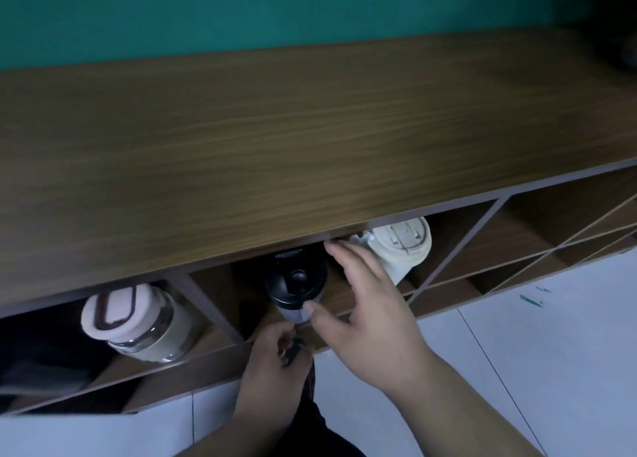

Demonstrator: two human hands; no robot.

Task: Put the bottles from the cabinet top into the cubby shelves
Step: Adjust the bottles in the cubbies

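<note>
A black-lidded bottle (296, 281) with a clear body lies in the middle cubby under the wooden cabinet top (310, 129), lid towards me. My right hand (368, 305) is spread, thumb touching the bottle's clear body and fingers reaching up beside a cream bottle (400, 246) in the same cubby. My left hand (272, 370) sits just below the black bottle, fingers pinched on a small dark strap-like piece (293, 349). A glass bottle with a pink lid (138, 322) lies in the left cubby.
Diagonal dividers (482, 229) form further cubbies to the right. A dark object (627, 53) shows at the cabinet top's far right corner. A teal wall (275, 8) stands behind, and white floor tiles (517, 336) lie below.
</note>
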